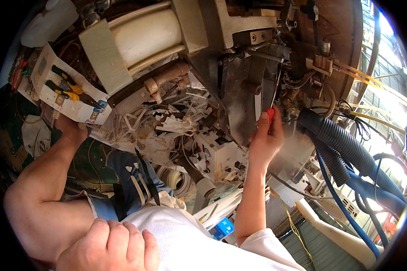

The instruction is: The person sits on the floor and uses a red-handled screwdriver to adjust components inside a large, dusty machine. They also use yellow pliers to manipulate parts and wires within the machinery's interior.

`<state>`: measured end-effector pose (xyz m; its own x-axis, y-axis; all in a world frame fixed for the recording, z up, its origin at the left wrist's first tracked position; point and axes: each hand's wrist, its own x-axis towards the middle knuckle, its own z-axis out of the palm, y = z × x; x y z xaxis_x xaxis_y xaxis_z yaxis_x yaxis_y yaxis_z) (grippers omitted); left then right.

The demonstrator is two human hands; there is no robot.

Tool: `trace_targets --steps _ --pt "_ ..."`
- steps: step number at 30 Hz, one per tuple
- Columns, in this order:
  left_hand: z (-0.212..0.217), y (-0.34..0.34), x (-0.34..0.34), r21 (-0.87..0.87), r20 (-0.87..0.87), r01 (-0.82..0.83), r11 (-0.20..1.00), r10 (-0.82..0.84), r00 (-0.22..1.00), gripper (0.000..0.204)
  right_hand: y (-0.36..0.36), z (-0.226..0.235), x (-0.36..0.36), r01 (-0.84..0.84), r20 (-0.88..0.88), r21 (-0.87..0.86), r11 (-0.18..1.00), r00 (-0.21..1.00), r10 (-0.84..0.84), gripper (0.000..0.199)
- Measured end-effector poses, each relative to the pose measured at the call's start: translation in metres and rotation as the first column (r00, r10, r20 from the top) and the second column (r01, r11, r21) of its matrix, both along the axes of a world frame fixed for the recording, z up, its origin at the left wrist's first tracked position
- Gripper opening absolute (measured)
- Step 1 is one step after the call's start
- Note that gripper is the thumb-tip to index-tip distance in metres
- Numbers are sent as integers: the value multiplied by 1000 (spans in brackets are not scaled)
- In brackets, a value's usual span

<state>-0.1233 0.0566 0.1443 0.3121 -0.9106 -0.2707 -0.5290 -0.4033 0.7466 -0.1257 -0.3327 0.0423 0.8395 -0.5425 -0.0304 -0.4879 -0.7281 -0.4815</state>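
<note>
My right hand (267,133) grips a screwdriver by its red handle (270,112). The thin shaft points up and away, its far end close to a dark metal part (279,50) of the machine; whether it touches cannot be told. My left hand (109,247) is curled closed in front of my body at the lower edge. Its palm side is hidden, so anything inside it cannot be seen. Far from both hands, pliers with black and yellow grips (64,91) lie on a piece of white cardboard (83,112) beside a small blue item (99,106).
Thick black corrugated hoses (337,135) and blue hoses (386,180) hang right of my right forearm. A pale cylinder (144,38) spans the machine's upper part. White plastic scraps (167,113) cover the ground below. My bare bent leg (40,185) stands at left.
</note>
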Motion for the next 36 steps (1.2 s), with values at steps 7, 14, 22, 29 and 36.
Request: trace_targets --steps 7,14,22,29,36 --pt "1 1 0 7 -43 -6 1000 7 999 18 9 4 0 23 -3 64 998 1000 -22 45" --pt "2 1 -2 12 -29 -18 1000 18 999 19 7 -4 0 31 18 65 997 999 -33 44" --pt "-4 1 -5 -26 -20 -13 1000 12 1000 18 20 -5 2 79 14 50 996 997 -80 44" --pt "-25 5 -20 -126 51 -53 991 60 997 17 -4 1 -4 85 -50 185 979 996 -77 45" --pt "-36 4 -28 -174 95 -89 981 107 990 18 8 12 11 126 -82 174 977 990 -114 46"
